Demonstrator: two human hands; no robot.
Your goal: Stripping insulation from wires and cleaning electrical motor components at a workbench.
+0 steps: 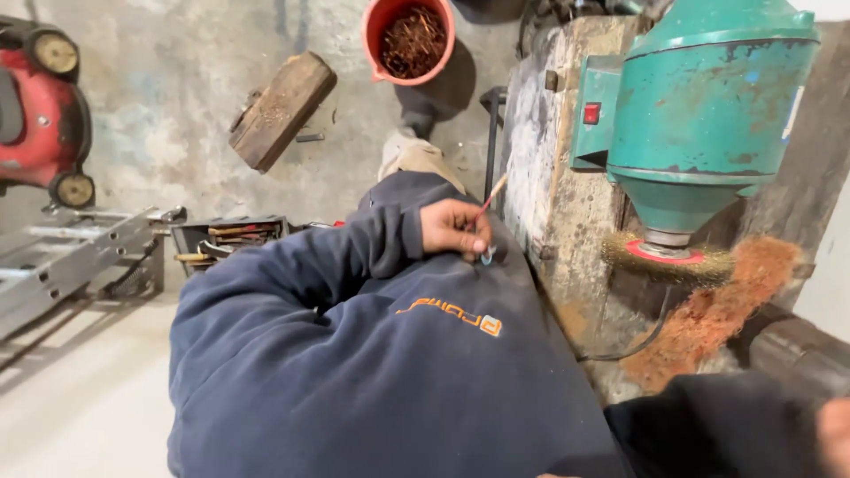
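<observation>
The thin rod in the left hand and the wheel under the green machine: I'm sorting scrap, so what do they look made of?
Thin rod: likely copper, bare reddish-orange shine. Wheel: seemingly a brass-coloured wire brush, bristly yellow fringe round a red hub. Left hand grips the rod.

The left hand (pixel 453 227) pinches a thin wooden stick (pixel 495 192) beside the green grinder (pixel 708 106) with its wire wheel (pixel 666 258).

Stained concrete floor (pixel 177 106) with a wooden block (pixel 282 108), red bucket (pixel 376 44), tool tray (pixel 230 237) and red mower (pixel 40 106).
</observation>
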